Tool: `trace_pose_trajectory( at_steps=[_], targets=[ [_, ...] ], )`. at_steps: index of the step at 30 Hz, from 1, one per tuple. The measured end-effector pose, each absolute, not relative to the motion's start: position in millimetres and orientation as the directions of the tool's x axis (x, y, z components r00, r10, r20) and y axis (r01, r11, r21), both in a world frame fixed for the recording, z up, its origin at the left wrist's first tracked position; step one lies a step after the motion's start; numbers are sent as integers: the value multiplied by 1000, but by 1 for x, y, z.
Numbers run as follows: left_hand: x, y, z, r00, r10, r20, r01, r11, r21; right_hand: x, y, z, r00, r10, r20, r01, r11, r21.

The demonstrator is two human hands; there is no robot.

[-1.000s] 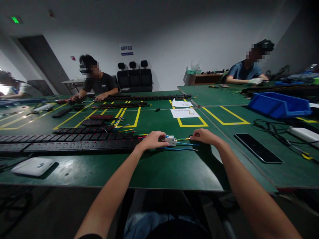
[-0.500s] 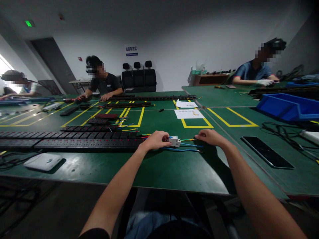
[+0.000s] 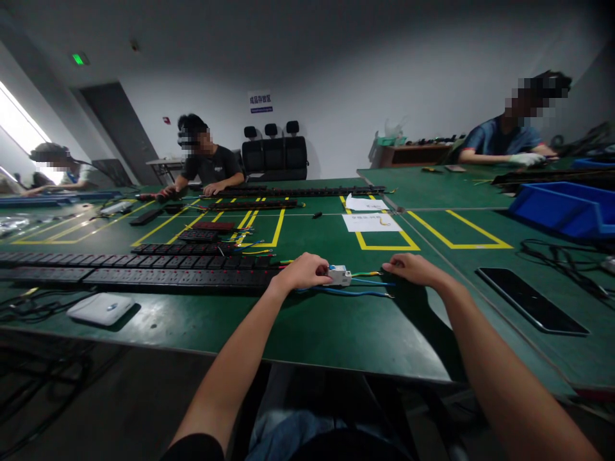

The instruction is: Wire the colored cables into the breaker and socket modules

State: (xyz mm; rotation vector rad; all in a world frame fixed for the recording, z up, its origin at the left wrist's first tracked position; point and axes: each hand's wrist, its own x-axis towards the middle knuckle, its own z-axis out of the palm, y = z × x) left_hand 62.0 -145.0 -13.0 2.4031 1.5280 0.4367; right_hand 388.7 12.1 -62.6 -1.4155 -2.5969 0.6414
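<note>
My left hand is closed around a small white circuit breaker with a blue part on top, held just off the right end of a long black socket strip. A green-yellow wire runs right from the breaker. At its far end my right hand has its fingers pinched together, with the wire's tip at the fingertips; the exact grip is partly hidden. Two blue wires lie alongside, the nearer blue wire ending in a bare metal tip on the green table.
A phone lies right, a white device left. Paper sheets and shorter socket strips are farther back. A blue bin and black cables are at right. Co-workers sit across the table, including one person.
The whole view has shifted slightly to the right in the picture. My left hand keeps hold of the breaker, and my right hand stays at the green-yellow wire's end.
</note>
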Motion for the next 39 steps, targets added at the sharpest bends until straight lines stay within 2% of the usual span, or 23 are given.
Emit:
trace_pose_trajectory(
  at_steps=[3, 17, 25, 32, 39],
  targets=[
    [61, -147, -10, 434, 895, 105, 834, -443, 328, 388, 11, -62, -561, 823, -90, 769, 478, -425],
    [35, -167, -7, 473, 878, 71, 839, -473, 269, 385, 8, -61, -534, 843, -65, 775, 457, -437],
    [14, -193, -24, 357, 926, 123, 886, -378, 269, 384, 6, -60, -529, 846, -62, 782, 457, -425],
    [5, -215, -26, 229, 966, 120, 958, -245, 148, 384, 5, -58, -534, 843, -66, 784, 464, -412],
    [-12, -224, -28, 198, 971, 132, 953, -222, 204, 384, 6, -62, -527, 848, -49, 791, 469, -393]
  ],
)
